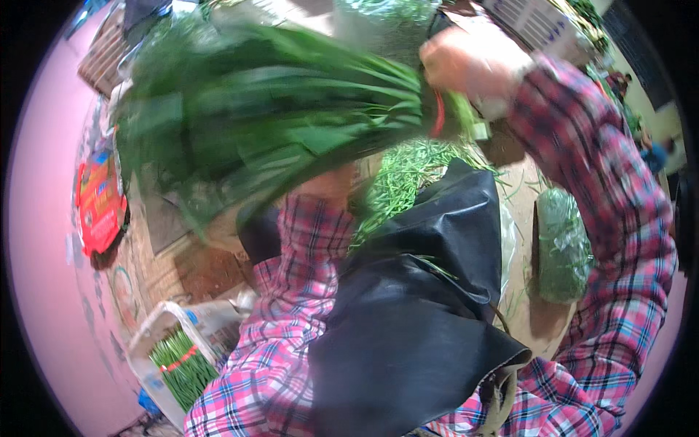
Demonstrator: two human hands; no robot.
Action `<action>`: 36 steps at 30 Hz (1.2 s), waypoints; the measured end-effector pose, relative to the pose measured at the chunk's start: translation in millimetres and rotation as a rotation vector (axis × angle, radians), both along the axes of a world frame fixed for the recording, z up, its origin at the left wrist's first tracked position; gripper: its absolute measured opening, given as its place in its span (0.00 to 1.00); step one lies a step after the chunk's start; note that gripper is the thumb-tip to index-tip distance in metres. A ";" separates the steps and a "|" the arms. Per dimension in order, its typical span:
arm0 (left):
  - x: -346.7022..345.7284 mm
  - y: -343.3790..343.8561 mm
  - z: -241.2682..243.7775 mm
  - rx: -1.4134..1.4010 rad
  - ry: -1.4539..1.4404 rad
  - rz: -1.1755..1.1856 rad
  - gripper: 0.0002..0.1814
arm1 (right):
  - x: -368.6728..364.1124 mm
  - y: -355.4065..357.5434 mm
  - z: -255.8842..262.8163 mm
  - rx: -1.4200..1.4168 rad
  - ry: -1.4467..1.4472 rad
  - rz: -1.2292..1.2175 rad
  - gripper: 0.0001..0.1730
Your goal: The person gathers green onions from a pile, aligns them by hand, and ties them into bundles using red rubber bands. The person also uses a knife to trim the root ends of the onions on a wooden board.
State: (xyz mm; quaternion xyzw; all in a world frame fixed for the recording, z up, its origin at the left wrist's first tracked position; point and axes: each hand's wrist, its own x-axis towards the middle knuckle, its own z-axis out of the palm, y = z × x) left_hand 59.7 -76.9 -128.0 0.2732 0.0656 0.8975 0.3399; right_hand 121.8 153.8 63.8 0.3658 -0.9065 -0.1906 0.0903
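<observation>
A large bunch of long green leafy stalks (262, 104), perhaps garlic chives, stretches across the upper left, blurred by motion. A red band (438, 113) goes round its stem end. My right hand (464, 60) is at that banded end, its fingers closed round the stems. Beneath the leaves is my left hand (327, 185), partly hidden by them; its fingers cannot be made out. A black apron (415, 328) covers my lap, with a few cut stalks on it. Loose green trimmings (401, 180) lie heaped beyond my knees.
At the lower left, a white plastic container (164, 322) holds a red-banded green bunch (183, 363). A plastic-wrapped green bundle (562, 246) lies at right. By the pink wall is a red package (101, 205). A white crate (529, 22) stands at upper right, with people far behind.
</observation>
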 end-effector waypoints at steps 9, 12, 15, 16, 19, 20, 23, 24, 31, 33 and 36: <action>51.1 24.5 -2.5 -0.789 0.480 -0.248 0.21 | 44.3 -92.5 96.1 -0.069 0.073 -0.564 0.08; 42.3 3.8 0.3 -0.467 0.078 -0.462 0.27 | 66.6 -98.6 56.6 -0.389 0.214 -0.217 0.05; 64.3 19.5 23.6 -0.366 0.271 -0.147 0.29 | 86.2 -96.1 50.5 -0.285 -0.043 -0.415 0.08; 58.5 20.8 24.5 -0.355 0.263 -0.111 0.28 | 83.2 -92.2 40.8 -0.292 -0.074 -0.381 0.07; 60.2 32.0 19.6 -0.349 0.227 -0.098 0.28 | 76.3 -68.4 14.8 -0.487 -0.184 -0.433 0.07; 60.1 31.5 16.2 -0.385 0.210 -0.114 0.28 | 72.6 -58.9 9.6 -0.545 -0.208 -0.464 0.07; 61.4 22.8 -1.0 -0.522 0.098 -0.261 0.27 | 68.7 -50.0 6.8 -0.557 -0.328 -0.643 0.08; 61.0 18.6 -8.6 -0.560 0.058 -0.310 0.27 | 67.2 -50.6 7.0 -0.554 -0.335 -0.676 0.08; 61.6 14.3 -23.0 -0.618 0.037 -0.280 0.25 | 51.8 -51.8 -2.1 -0.623 -0.398 -0.809 0.08; 65.5 17.6 -23.8 -0.637 0.084 -0.245 0.25 | 48.8 -44.8 -15.1 -0.574 -0.350 -0.797 0.09; 62.3 16.3 -19.2 -0.705 0.333 -0.038 0.24 | 37.1 -33.6 -26.9 -0.408 -0.222 -0.777 0.10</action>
